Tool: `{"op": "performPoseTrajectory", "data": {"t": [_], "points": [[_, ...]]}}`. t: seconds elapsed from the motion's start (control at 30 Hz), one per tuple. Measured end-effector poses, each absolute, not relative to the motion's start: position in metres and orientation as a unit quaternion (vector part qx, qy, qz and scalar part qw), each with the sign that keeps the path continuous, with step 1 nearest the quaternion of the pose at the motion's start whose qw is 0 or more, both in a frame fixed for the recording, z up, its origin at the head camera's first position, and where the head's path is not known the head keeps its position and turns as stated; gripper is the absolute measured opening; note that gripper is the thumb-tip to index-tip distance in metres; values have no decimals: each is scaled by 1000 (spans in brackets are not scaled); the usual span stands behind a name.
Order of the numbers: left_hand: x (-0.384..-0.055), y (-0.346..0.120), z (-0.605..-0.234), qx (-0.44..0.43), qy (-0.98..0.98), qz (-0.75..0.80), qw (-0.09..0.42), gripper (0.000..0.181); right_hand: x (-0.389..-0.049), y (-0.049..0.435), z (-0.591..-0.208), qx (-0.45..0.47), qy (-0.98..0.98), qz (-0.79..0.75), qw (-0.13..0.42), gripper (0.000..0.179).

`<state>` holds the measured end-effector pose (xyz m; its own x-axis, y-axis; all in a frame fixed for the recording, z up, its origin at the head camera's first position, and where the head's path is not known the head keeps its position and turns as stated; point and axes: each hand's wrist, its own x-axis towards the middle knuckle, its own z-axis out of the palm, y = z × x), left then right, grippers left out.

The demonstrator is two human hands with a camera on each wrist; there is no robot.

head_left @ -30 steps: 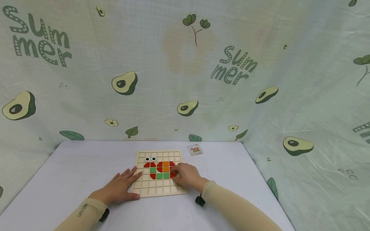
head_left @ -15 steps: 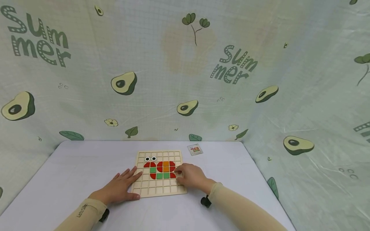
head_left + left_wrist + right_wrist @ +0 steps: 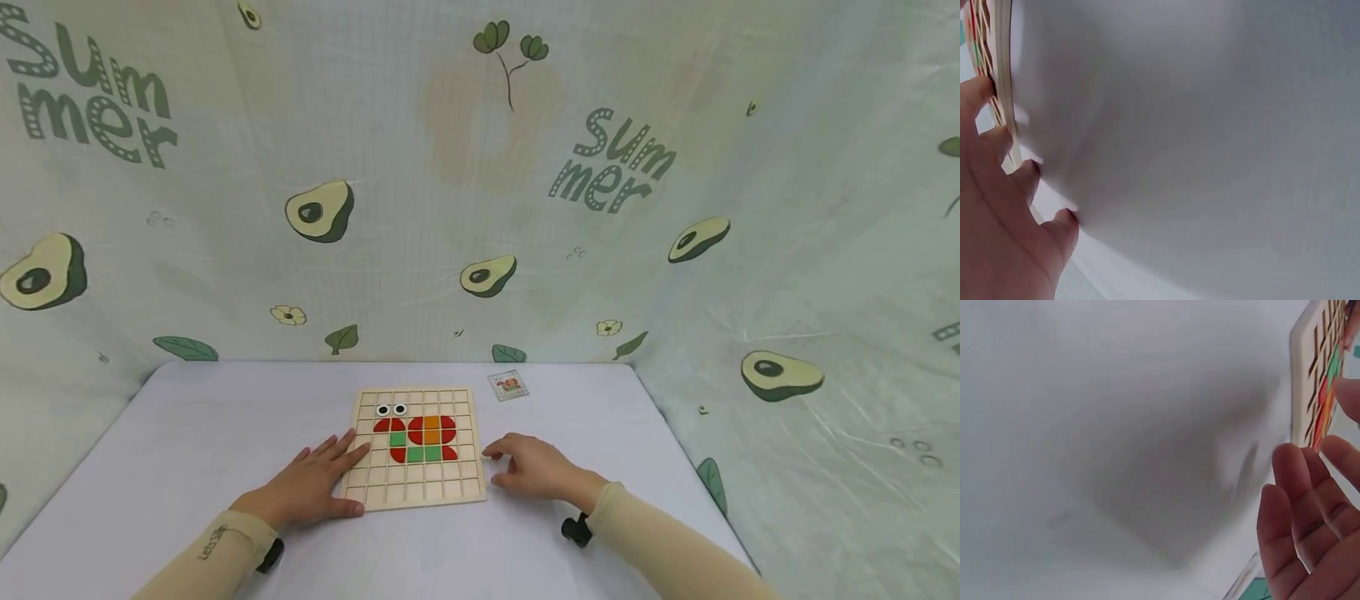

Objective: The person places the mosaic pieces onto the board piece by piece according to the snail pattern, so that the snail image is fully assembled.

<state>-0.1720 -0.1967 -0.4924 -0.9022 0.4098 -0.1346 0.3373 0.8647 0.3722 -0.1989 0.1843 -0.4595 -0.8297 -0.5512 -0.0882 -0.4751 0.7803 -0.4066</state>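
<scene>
A square wooden grid board [image 3: 456, 483] lies on the table. Red, green and orange pieces fill several of its cells, forming a figure, with two round eye pieces [image 3: 392, 410] above. My left hand [image 3: 311, 485] lies spread at the board's left edge, fingertips on the rim and thumb near the lower left corner. Just off the board's right side, my right hand [image 3: 536, 468] holds nothing, its fingers relaxed and slightly bent. In the right wrist view those loose fingers [image 3: 1291, 469] overlap the board's corner.
A small picture card [image 3: 508, 385] showing a similar figure lies beyond the board's upper right corner. The white table [image 3: 225, 417] is backed by a cloth wall [image 3: 405, 317] printed with avocados, and another cloth side rises on the right.
My right hand has drawn back to the right from the red piece at the lower right of the figure, leaving that piece in its cell. The left hand has stayed in place.
</scene>
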Motion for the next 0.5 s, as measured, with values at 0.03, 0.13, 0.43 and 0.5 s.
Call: {"op": "performPoseTrajectory", "data": {"t": [0.03, 0.13, 0.43, 0.5], "points": [[-171, -196, -492, 196, 960, 172, 106, 100, -198, 188, -459, -275, 939, -183, 101, 38], [-169, -197, -489, 198, 960, 168, 107, 99, -198, 197, -459, -276, 942, -169, 94, 43], [-171, -204, -481, 205, 961, 160, 91, 99, -205, 224, -450, -253, 957, -116, 80, 72], [-173, -210, -478, 208, 962, 158, 78, 98, -207, 231, -446, -244, 962, -100, 73, 76]]}}
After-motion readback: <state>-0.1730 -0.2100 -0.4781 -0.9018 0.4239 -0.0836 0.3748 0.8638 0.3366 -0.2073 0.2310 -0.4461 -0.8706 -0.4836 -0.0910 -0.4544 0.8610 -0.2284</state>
